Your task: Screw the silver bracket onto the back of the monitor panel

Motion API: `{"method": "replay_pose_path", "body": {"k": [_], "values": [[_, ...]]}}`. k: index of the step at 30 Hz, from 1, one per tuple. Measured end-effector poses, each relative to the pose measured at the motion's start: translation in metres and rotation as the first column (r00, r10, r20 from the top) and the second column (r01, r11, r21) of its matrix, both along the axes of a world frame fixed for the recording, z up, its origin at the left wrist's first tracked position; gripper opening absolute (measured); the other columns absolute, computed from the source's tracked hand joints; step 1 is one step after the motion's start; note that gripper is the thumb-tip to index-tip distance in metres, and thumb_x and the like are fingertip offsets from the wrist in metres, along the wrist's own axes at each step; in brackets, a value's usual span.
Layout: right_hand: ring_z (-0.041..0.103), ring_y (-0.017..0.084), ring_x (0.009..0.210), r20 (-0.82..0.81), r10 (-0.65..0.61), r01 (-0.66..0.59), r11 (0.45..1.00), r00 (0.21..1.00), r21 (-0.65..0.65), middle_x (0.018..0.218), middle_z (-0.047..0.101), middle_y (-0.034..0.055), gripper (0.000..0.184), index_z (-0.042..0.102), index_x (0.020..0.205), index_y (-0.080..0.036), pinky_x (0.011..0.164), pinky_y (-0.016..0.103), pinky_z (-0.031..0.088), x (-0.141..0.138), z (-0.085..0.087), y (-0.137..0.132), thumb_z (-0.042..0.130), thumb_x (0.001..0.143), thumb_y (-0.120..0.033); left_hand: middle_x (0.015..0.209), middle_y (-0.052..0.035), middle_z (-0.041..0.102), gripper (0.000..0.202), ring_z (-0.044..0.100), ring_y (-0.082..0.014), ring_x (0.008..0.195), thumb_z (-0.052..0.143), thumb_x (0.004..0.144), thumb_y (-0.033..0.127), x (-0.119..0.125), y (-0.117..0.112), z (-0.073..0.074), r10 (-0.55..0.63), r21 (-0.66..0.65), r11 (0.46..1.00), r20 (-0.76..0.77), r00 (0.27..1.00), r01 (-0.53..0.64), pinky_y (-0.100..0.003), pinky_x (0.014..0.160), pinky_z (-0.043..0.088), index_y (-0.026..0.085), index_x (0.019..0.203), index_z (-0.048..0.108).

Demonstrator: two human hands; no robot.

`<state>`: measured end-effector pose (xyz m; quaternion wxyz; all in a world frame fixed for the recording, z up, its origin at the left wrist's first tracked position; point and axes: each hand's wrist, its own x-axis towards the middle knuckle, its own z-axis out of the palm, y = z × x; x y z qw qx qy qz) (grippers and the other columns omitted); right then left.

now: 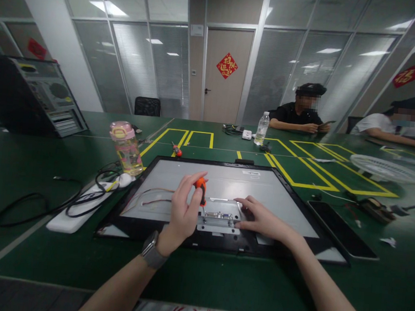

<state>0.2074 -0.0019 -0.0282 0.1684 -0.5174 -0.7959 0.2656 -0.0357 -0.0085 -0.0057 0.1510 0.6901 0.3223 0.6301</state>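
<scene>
A black-framed monitor panel (154,170) lies face down on the green table, its grey metal back up. My left hand (183,209) is closed round an orange-handled screwdriver (201,188), held upright with its tip down on a small metal bracket (219,220) at the panel's near edge. My right hand (262,218) rests with fingers spread flat on the panel, just right of the bracket. Thin coloured wires (152,196) run across the panel's left side.
A pink-lidded bottle (127,149), black cables (59,202) and a white strip (73,216) lie to the left. A computer case (40,95) stands far left. A black slab (342,229) lies to the right. Two seated people (301,115) and a water bottle (262,129) are across the table.
</scene>
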Motion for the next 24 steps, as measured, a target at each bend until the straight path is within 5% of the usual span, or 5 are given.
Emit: {"method": "replay_pose_path", "body": {"k": [6, 12, 18, 24], "values": [[0.055, 0.025, 0.098, 0.015, -0.021, 0.021, 1.000, 1.000, -0.018, 0.109, 0.052, 0.0080, 0.064, 0.048, 0.133, -0.021, 0.090, 0.037, 0.045, -0.0018, 0.0030, -0.0015, 0.067, 0.076, -0.042, 0.091, -0.0033, 0.055, 0.023, 0.055, -0.0170, 0.084, 0.058, 0.087, 0.023, 0.0005, 0.0028, 0.0008, 0.149, 0.085, 0.986, -0.027, 0.988, -0.147, -0.031, 0.078, 0.047, 0.022, 0.109, 0.062], [0.056, 0.024, 0.098, 0.010, -0.010, 0.011, 1.000, 1.000, -0.016, 0.109, 0.051, 0.0085, 0.062, 0.048, 0.132, -0.020, 0.090, 0.036, 0.045, -0.0022, 0.0032, -0.0013, 0.067, 0.076, -0.041, 0.110, -0.0075, 0.061, 0.030, 0.057, -0.0192, 0.102, 0.036, 0.097, 0.020, 0.0006, -0.0001, 0.0011, 0.030, 0.022, 0.999, 0.023, 0.999, -0.031, -0.035, 0.090, 0.046, 0.022, 0.116, 0.059], [0.056, 0.024, 0.098, 0.016, -0.014, 0.014, 1.000, 1.000, -0.008, 0.107, 0.052, 0.0074, 0.062, 0.049, 0.131, -0.021, 0.089, 0.036, 0.045, -0.0001, -0.0001, 0.0001, 0.067, 0.076, -0.042, 0.092, -0.0037, 0.058, 0.021, 0.056, -0.0171, 0.086, 0.056, 0.088, 0.021, 0.0014, 0.0015, 0.0025, 0.114, 0.079, 0.990, 0.005, 0.993, -0.114, -0.031, 0.078, 0.048, 0.022, 0.108, 0.063], [0.056, 0.024, 0.099, 0.009, -0.014, 0.014, 1.000, 1.000, -0.021, 0.108, 0.052, 0.0074, 0.061, 0.049, 0.131, -0.022, 0.091, 0.036, 0.045, -0.0009, 0.0020, -0.0009, 0.067, 0.076, -0.041, 0.105, -0.0073, 0.062, 0.029, 0.058, -0.0189, 0.096, 0.039, 0.095, 0.021, 0.0011, 0.0011, 0.0011, 0.025, 0.009, 1.000, 0.014, 1.000, -0.025, -0.032, 0.084, 0.047, 0.021, 0.117, 0.058]]}}
